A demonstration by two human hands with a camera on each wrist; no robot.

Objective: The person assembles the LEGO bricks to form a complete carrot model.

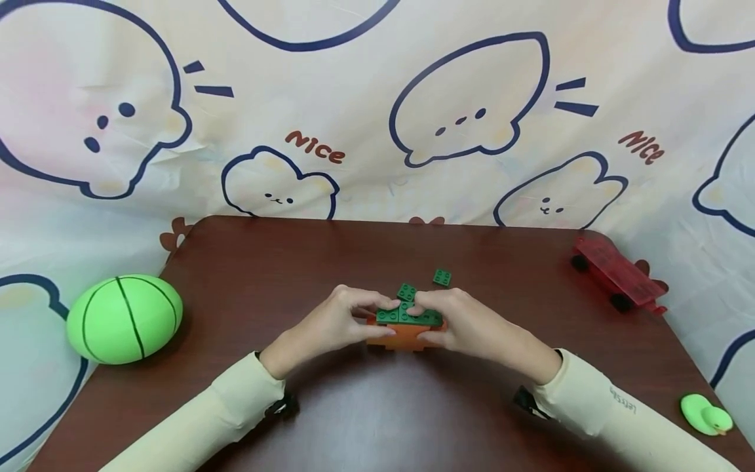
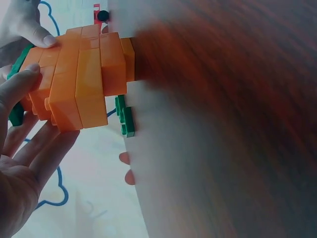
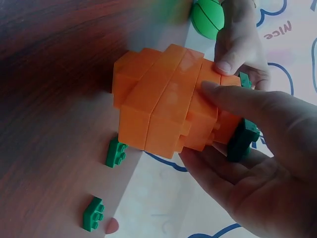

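Observation:
An orange building-block stack [image 3: 163,99], wider at its middle and narrower at its base, stands on the brown table, topped by green blocks [image 1: 421,317]. My left hand [image 1: 339,316] grips its left side, with the thumb on the near orange face and the fingers round the far side. From the right, my right hand [image 1: 466,326] holds it the same way, thumb in front and fingers behind and on top. Behind the stack lie two loose green blocks, the closer one [image 1: 406,292] and a farther one [image 1: 442,277], both with studs showing.
A green ball with black lines [image 1: 125,319] sits at the table's left edge. Along the right edge are a red toy skateboard [image 1: 619,272] and a small green rubber duck [image 1: 706,414]. A printed cloth [image 1: 366,183] hangs behind the brown table [image 1: 283,255].

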